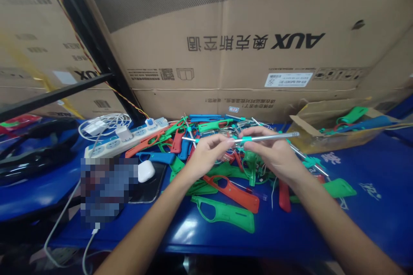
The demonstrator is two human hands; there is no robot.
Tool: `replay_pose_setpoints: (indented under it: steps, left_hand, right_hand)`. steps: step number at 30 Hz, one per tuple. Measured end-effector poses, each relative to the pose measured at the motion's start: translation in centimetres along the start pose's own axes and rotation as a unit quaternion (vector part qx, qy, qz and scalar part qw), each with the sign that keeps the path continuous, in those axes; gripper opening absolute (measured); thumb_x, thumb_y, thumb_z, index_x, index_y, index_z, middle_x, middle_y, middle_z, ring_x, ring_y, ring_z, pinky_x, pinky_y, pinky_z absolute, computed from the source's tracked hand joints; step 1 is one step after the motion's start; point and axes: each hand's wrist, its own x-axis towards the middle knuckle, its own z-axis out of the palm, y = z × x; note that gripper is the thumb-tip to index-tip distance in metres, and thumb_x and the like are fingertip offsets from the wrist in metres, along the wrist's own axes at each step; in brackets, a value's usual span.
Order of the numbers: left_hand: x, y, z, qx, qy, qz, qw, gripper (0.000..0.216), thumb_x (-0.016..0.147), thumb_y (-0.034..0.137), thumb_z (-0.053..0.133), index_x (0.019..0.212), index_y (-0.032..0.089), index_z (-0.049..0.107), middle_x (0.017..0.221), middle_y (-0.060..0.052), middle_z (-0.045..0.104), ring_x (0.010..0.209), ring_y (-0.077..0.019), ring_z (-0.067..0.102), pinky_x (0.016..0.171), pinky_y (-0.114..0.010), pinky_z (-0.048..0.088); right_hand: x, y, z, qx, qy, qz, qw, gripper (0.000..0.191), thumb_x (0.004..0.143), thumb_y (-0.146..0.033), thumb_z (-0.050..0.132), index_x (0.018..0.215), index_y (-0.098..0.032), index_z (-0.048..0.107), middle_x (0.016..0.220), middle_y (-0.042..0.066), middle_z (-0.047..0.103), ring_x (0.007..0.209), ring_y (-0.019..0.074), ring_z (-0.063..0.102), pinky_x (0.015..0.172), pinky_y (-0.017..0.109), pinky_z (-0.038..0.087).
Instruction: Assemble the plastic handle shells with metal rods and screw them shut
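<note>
My left hand (206, 154) and my right hand (274, 154) are both pinched on a thin metal rod (271, 138) held level above the table. The rod carries a small teal sleeve near its middle, between my fingertips. Its silver end sticks out to the right past my right hand. Below my hands lies a heap of plastic handle shells (226, 180) in green, orange, red and blue, mixed with more metal rods.
A blue table (371, 215) bears the heap. A white power strip (125, 139) with chargers and cables lies at the left, next to a white earbud case (146, 171). An open cardboard box (335, 137) with more parts sits at the right. Large cartons stand behind.
</note>
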Motion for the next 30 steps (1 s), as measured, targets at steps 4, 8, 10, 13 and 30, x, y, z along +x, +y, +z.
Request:
replay_pose_setpoints:
  steps: [4, 8, 10, 13, 30]
  left_hand:
    - [0.1, 0.1, 0.0, -0.006, 0.005, -0.009, 1.000, 0.037, 0.081, 0.051, 0.075, 0.068, 0.018, 0.063, 0.058, 0.006, 0.046, 0.052, -0.0078, 0.040, 0.054, -0.023, 0.040]
    - [0.2, 0.1, -0.4, -0.010, 0.014, -0.010, 1.000, 0.037, 0.082, 0.053, 0.073, 0.071, 0.019, 0.065, 0.056, 0.006, 0.044, 0.053, -0.0090, 0.041, 0.055, -0.024, 0.041]
    - [0.2, 0.0, -0.6, -0.013, 0.020, -0.007, 1.000, 0.035, 0.083, 0.053, 0.073, 0.073, 0.019, 0.066, 0.054, 0.007, 0.043, 0.053, -0.0094, 0.041, 0.056, -0.024, 0.042]
    - [0.2, -0.2, -0.8, -0.020, 0.026, -0.004, 0.999, 0.034, 0.083, 0.051, 0.074, 0.073, 0.019, 0.065, 0.055, 0.007, 0.044, 0.052, -0.0092, 0.041, 0.056, -0.024, 0.041]
    - [-0.5, -0.9, 0.3, -0.046, -0.062, 0.005, 0.997, 0.042, 0.089, 0.055, 0.068, 0.072, 0.018, 0.062, 0.060, 0.004, 0.053, 0.057, -0.0099, 0.050, 0.060, -0.025, 0.045]
  right_hand:
    - [0.2, -0.7, -0.6, 0.025, 0.021, -0.010, 0.999, 0.027, 0.077, -0.030, 0.087, 0.101, -0.025, 0.073, 0.102, 0.001, 0.071, 0.093, 0.0175, 0.064, 0.087, 0.032, 0.054]
    - [0.4, -1.0, -1.0, 0.041, 0.064, 0.005, 0.997, 0.029, 0.078, -0.038, 0.085, 0.101, -0.025, 0.073, 0.099, 0.002, 0.067, 0.079, 0.0155, 0.060, 0.074, 0.031, 0.054]
    - [0.6, -1.0, -1.2, 0.042, 0.093, -0.002, 0.995, 0.028, 0.080, -0.042, 0.084, 0.098, -0.025, 0.072, 0.095, 0.003, 0.065, 0.075, 0.0154, 0.057, 0.069, 0.031, 0.053]
    - [0.8, -0.8, -1.4, 0.046, 0.113, -0.011, 0.992, 0.031, 0.083, -0.050, 0.080, 0.098, -0.025, 0.069, 0.094, 0.004, 0.063, 0.072, 0.0152, 0.054, 0.065, 0.031, 0.052]
    - [-0.6, 1.1, 1.6, 0.031, 0.005, -0.014, 0.999, 0.028, 0.094, -0.051, 0.069, 0.092, -0.024, 0.074, 0.079, 0.001, 0.063, 0.072, 0.0160, 0.058, 0.068, 0.030, 0.049]
